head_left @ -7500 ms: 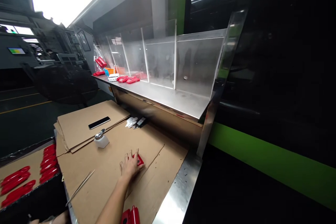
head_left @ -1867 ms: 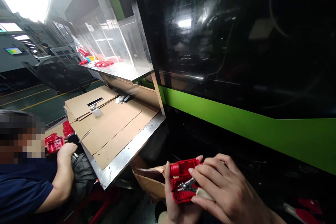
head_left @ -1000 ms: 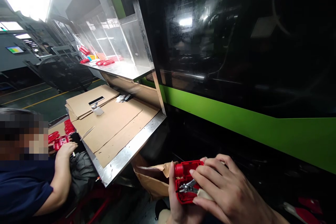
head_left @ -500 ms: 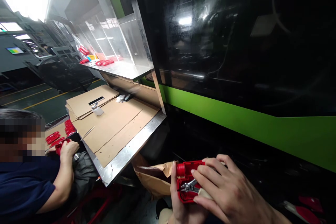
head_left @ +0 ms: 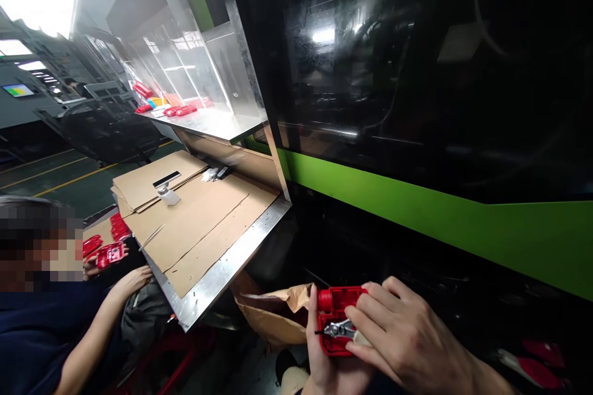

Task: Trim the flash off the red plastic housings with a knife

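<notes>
- Across the far side, dark glossy machine panel (head_left: 370, 74) above a bright green band (head_left: 393, 197); to the left, cardboard-covered desk (head_left: 236, 253) with a metal edge, and over its far side a metal shelf (head_left: 222, 127) bearing red parts (head_left: 185, 110).
- On the desk, well left of both hands: tweezers (head_left: 152, 237), small white bottle (head_left: 170, 197) and, just beyond it, phone (head_left: 167, 179).
- At near left, co-worker (head_left: 28, 333) in a dark blue top, one hand low by the lap, the other round a similar red shell (head_left: 110, 255).
- At near right, apart from the desk: red housing (head_left: 343, 297), hollow side up, with brown paper bag (head_left: 269, 327) just to its left.
- Probably light, stiff moulded plastic, perhaps a little slippery outside; inner ribs likely easy to nick with metal. Best gripped by the outer walls and supported from beneath, fingertips clear of the cavity.
- Left hand (head_left: 319, 349) cupped under the housing, palm up, thumb upright along the left wall; grasping it, other fingers mostly hidden.
- Right hand (head_left: 393, 330) back upward, forearm slanting from the near right corner, fingers curled round pale-handled cutters (head_left: 338, 329).
- Metal head pointing left inside the near compartment; impossible to tell whether biting on anything.
</notes>
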The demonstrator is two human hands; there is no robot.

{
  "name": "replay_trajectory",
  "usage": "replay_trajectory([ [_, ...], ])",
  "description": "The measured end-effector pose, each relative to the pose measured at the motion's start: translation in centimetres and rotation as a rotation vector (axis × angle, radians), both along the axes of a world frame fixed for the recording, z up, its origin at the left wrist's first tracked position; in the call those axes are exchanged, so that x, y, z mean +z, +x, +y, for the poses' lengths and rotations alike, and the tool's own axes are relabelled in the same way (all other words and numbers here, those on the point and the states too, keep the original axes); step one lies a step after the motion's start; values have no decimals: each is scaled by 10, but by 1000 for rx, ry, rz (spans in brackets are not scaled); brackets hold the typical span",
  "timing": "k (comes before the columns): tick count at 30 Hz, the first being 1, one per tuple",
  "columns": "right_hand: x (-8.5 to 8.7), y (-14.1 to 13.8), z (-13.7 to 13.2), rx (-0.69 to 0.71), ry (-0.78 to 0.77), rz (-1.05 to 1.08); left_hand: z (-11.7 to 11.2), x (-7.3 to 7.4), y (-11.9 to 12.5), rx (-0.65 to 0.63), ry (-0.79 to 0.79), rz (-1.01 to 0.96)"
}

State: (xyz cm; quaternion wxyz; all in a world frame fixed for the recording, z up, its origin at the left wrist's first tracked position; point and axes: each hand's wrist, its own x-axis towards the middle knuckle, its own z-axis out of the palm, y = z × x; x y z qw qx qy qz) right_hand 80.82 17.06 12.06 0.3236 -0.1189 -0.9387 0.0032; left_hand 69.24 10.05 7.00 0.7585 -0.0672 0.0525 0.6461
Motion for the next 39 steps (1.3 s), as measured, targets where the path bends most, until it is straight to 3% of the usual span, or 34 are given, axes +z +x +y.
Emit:
replay_trajectory([
  [4,3,7,0,-54,-103,77,2,1,-3,18,19,120],
  [7,2,9,-6,-114,-297,166,4,-1,-5,57,-37,231],
  [11,-9,0,-21,-64,-605,125,5,-6,-1,184,-110,300],
  [18,-29,-13,-39,-147,-866,303,7,-11,11,301,-170,335],
  [22,-44,-25,-48,-228,-760,422,10,-13,14,327,-167,336],
  [25,-54,-29,-47,-315,-527,513,9,-14,16,297,-216,299],
  [29,-56,-2,-19,-542,-235,555,0,-10,8,432,-137,323],
  [31,-58,20,3,-690,-203,565,-4,-4,-2,474,-56,325],
  [33,-65,38,27,-800,-172,495,-7,4,-12,413,7,251],
  [36,-84,48,58,-807,-209,312,-8,15,-20,308,62,91],
  [39,-101,47,68,-802,-310,232,-8,22,-21,276,72,2],
])
